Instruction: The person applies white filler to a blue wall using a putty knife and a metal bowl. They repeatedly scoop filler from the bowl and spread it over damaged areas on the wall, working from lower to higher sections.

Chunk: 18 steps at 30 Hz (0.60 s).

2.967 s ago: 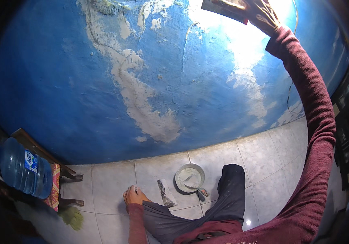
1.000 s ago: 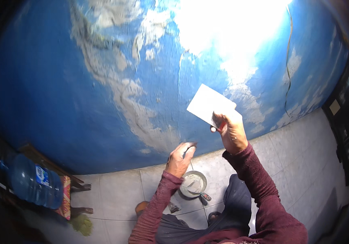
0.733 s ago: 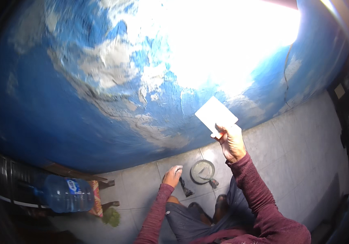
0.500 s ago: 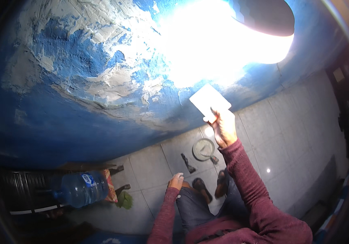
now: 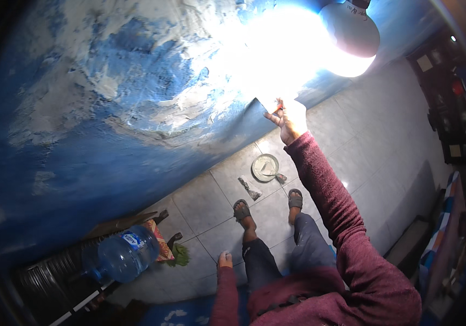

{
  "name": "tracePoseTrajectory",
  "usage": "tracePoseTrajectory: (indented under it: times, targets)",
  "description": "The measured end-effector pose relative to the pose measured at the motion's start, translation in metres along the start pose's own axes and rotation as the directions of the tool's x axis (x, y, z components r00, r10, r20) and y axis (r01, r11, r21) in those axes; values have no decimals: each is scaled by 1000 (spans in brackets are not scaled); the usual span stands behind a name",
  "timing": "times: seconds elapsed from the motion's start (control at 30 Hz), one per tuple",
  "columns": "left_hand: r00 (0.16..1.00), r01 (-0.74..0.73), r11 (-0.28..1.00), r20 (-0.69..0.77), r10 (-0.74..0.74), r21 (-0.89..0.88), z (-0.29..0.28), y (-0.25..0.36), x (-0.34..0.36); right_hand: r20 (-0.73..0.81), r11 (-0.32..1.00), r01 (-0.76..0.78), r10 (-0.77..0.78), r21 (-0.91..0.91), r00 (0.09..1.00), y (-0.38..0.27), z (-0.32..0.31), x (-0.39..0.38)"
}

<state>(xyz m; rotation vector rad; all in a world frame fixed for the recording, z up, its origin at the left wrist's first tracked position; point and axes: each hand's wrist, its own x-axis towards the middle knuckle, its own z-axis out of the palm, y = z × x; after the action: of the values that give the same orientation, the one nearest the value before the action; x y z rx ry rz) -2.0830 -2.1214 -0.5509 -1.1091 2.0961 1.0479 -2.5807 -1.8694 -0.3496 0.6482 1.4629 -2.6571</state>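
My right hand (image 5: pixel 291 120) is raised against the blue wall (image 5: pixel 151 179), closed round a thin flat scraper (image 5: pixel 265 105). Strong glare washes out much of the scraper and the fingers; a bit of orange shows at the thumb. Patchy white-grey plaster (image 5: pixel 64 103) covers the wall's upper part in rough, uneven smears. My left hand (image 5: pixel 225 259) hangs low beside my left thigh, its fingers loose and nothing seen in them. On the floor below the wall sits a round pan (image 5: pixel 265 167) of pale paste with a handled tool resting in it.
A lit bulb (image 5: pixel 349 41) hangs close to the wall at upper right. Beside the pan lies a dark, paste-smeared strip (image 5: pixel 249 188). A blue water jug (image 5: pixel 128 254) lies on its side at left, near green leaves (image 5: pixel 178 255). Dark shelving (image 5: pixel 442 103) stands far right.
The scraper has turned from showing its broad pale face to nearly edge-on at the wall. My right hand is higher in view, my feet are farther apart, and the view has shifted.
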Motion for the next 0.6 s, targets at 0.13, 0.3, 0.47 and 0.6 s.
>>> tracePoseTrajectory:
  times: [0.13, 0.3, 0.47, 0.6]
  targets:
    - [999, -19, 987, -44, 26, 157, -46, -29, 17, -94, 999, 6, -11, -50, 996, -10, 27, -10]
    - [998, 3, 989, -57, 5, 148, -80, -23, 28, -124, 999, 22, -25, -27, 992, -6, 23, -5]
    - [997, -80, 997, -20, 81, 13, -73, -28, 37, -139, 996, 20, -32, -88, 990, -15, 34, -5]
    - [997, -79, 997, 14, 79, 2, -76, -35, 40, -115, 993, 54, -66, -102, 991, -13, 40, -4]
